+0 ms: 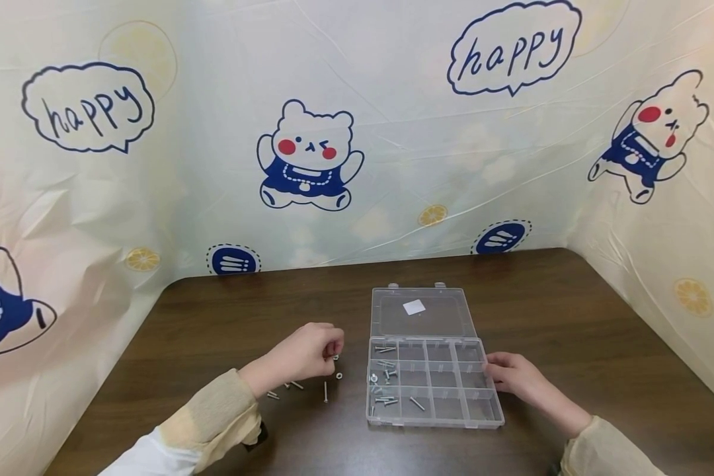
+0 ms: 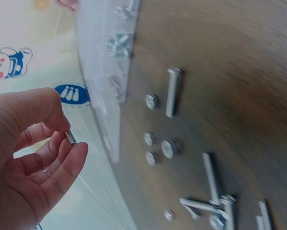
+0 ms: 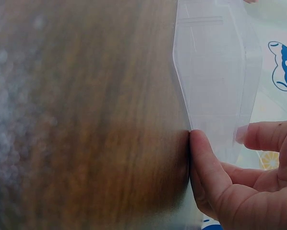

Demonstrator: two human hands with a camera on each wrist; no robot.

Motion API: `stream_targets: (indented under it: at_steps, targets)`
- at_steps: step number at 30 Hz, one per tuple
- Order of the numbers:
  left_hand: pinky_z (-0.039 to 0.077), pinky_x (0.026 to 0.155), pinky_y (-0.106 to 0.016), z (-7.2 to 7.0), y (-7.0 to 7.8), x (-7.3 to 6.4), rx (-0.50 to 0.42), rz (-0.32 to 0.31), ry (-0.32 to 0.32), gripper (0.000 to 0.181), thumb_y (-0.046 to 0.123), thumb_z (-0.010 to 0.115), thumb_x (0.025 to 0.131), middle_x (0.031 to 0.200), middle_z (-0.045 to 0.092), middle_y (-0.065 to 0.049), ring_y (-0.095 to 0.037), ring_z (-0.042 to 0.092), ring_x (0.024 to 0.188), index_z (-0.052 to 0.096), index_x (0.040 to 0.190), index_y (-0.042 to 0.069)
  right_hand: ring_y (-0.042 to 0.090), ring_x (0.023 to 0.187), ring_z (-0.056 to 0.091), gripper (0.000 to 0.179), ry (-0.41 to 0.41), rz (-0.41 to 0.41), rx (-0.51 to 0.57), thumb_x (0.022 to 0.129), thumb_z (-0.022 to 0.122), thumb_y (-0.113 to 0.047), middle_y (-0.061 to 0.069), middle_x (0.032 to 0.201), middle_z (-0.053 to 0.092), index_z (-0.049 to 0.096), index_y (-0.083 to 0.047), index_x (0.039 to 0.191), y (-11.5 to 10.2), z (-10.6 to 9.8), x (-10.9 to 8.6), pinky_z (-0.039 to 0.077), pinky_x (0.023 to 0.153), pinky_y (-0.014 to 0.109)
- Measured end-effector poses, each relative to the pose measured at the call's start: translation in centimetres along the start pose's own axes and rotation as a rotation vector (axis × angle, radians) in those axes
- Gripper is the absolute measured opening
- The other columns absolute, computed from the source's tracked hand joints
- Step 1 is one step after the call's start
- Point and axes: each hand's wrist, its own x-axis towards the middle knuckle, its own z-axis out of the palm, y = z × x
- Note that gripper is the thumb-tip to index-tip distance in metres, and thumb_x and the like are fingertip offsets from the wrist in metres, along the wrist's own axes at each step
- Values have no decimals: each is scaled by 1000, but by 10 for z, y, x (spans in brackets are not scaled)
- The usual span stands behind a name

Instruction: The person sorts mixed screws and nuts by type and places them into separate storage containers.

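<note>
Between the thumb and fingertips of my left hand (image 1: 307,349), a small screw (image 2: 70,137) is pinched, its threaded end showing. That hand is over the table, left of a clear plastic compartment box (image 1: 448,377) whose lid (image 1: 422,324) lies folded back. My right hand (image 1: 516,378) grips the box's right side wall, with a finger on the upper rim and others low against the side. Screws (image 1: 385,400) lie in the left column of compartments, and one longer screw (image 1: 417,403) in the front row beside them.
Below and beside the left hand, several loose screws (image 2: 172,93) and nuts (image 2: 151,101) are scattered on the brown wooden table (image 1: 244,317). A white square label (image 1: 413,307) shows on the lid. Printed cloth (image 1: 393,132) hangs around the table's back and sides.
</note>
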Motion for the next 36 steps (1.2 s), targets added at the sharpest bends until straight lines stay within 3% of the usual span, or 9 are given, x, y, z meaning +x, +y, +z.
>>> stream_targets:
  at_steps: [11, 24, 27, 36]
  targets:
    - [33, 52, -17, -5, 20, 17, -17, 60, 34, 19, -2, 58, 61, 65, 40, 8, -4, 39, 58, 50, 69, 14, 31, 90, 61, 38, 4, 3, 2, 89, 46, -5, 30, 100, 57, 42, 26, 111, -1, 0, 0, 51, 75, 38]
    - [36, 54, -13, -5, 44, 38, -86, 167, -19, 15, -2, 56, 63, 67, 52, 2, -4, 44, 60, 56, 72, 10, 31, 91, 60, 39, -18, -9, 12, 89, 45, -6, 30, 101, 57, 42, 26, 111, 0, -1, -1, 51, 76, 38]
    - [35, 53, -12, -4, 50, 41, -82, 182, -36, 16, -4, 58, 62, 66, 49, 4, -4, 42, 60, 56, 71, 9, 31, 93, 60, 39, -24, -7, 7, 90, 45, -7, 31, 102, 57, 42, 26, 112, 0, -2, -1, 51, 76, 37]
    - [34, 56, -8, 8, 65, 49, -65, 251, -98, 15, -4, 59, 66, 67, 53, 6, -2, 45, 62, 62, 74, 8, 30, 91, 60, 39, -15, -8, 18, 89, 46, -6, 30, 101, 57, 42, 26, 111, 1, -1, 0, 51, 76, 37]
